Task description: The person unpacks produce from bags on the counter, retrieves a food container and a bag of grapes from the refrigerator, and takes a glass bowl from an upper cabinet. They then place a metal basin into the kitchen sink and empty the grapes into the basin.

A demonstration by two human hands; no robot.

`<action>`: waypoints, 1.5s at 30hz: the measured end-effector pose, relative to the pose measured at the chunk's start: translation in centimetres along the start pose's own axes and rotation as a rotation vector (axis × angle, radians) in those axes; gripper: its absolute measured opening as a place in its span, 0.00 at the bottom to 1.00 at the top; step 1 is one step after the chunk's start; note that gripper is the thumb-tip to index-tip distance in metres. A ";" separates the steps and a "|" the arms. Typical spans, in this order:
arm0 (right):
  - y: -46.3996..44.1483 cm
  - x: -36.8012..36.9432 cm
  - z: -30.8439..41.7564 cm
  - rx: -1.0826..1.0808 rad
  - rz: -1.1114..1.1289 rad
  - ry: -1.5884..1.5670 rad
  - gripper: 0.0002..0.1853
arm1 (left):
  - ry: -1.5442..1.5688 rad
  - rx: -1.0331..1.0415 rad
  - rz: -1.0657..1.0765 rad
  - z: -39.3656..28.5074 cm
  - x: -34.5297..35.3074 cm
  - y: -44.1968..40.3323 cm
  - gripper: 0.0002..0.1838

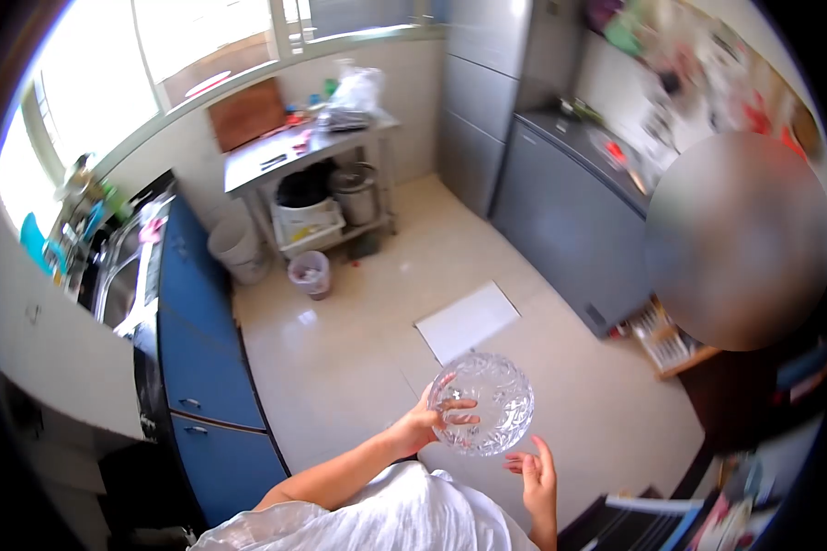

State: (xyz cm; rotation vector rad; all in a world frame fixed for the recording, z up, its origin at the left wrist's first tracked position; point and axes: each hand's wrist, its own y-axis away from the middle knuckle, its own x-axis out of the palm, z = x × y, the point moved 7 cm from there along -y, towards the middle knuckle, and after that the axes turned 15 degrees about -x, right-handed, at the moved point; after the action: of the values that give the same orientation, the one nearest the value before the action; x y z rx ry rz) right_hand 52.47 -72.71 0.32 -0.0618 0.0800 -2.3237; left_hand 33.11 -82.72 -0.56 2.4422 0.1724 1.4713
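A clear cut-glass bowl (498, 404) is held up in front of my white shirt. My left hand (429, 419) grips it at its left side, and the fingers show through the glass. Just right of and below the bowl is my right hand (535, 468), its fingers apart and nothing in them. A small gap seems to separate those fingers from the glass.
Blue cabinets (202, 358) with a sink (119, 289) line the left. A metal table (285, 161) stands at the back, with a white bucket (237, 248) and small bin (311, 275) nearby. A grey chest freezer (570, 216) is right; a white mat (469, 321) lies on the floor.
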 end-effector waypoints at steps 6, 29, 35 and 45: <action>-15.0 18.4 -2.8 0.026 0.598 -0.016 0.28 | 0.007 0.343 -0.315 -11.2 -9.8 10.7 0.51; -51.6 64.3 -5.4 -0.123 1.267 0.238 0.24 | 0.320 0.861 -0.936 -44.1 -33.4 20.5 0.40; -57.8 73.2 -8.0 0.002 1.283 0.068 0.25 | 0.282 0.779 -1.170 -53.3 -38.8 24.2 0.34; -88.2 70.0 -12.8 -0.357 0.464 0.243 0.25 | 0.263 0.795 -1.224 -70.7 -52.4 29.6 0.34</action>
State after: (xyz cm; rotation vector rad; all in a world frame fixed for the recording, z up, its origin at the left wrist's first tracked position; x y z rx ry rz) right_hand -60.34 -62.93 -4.25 0.0563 0.5703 -1.8207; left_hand -55.16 -111.08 -4.88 1.7427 2.1523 1.1293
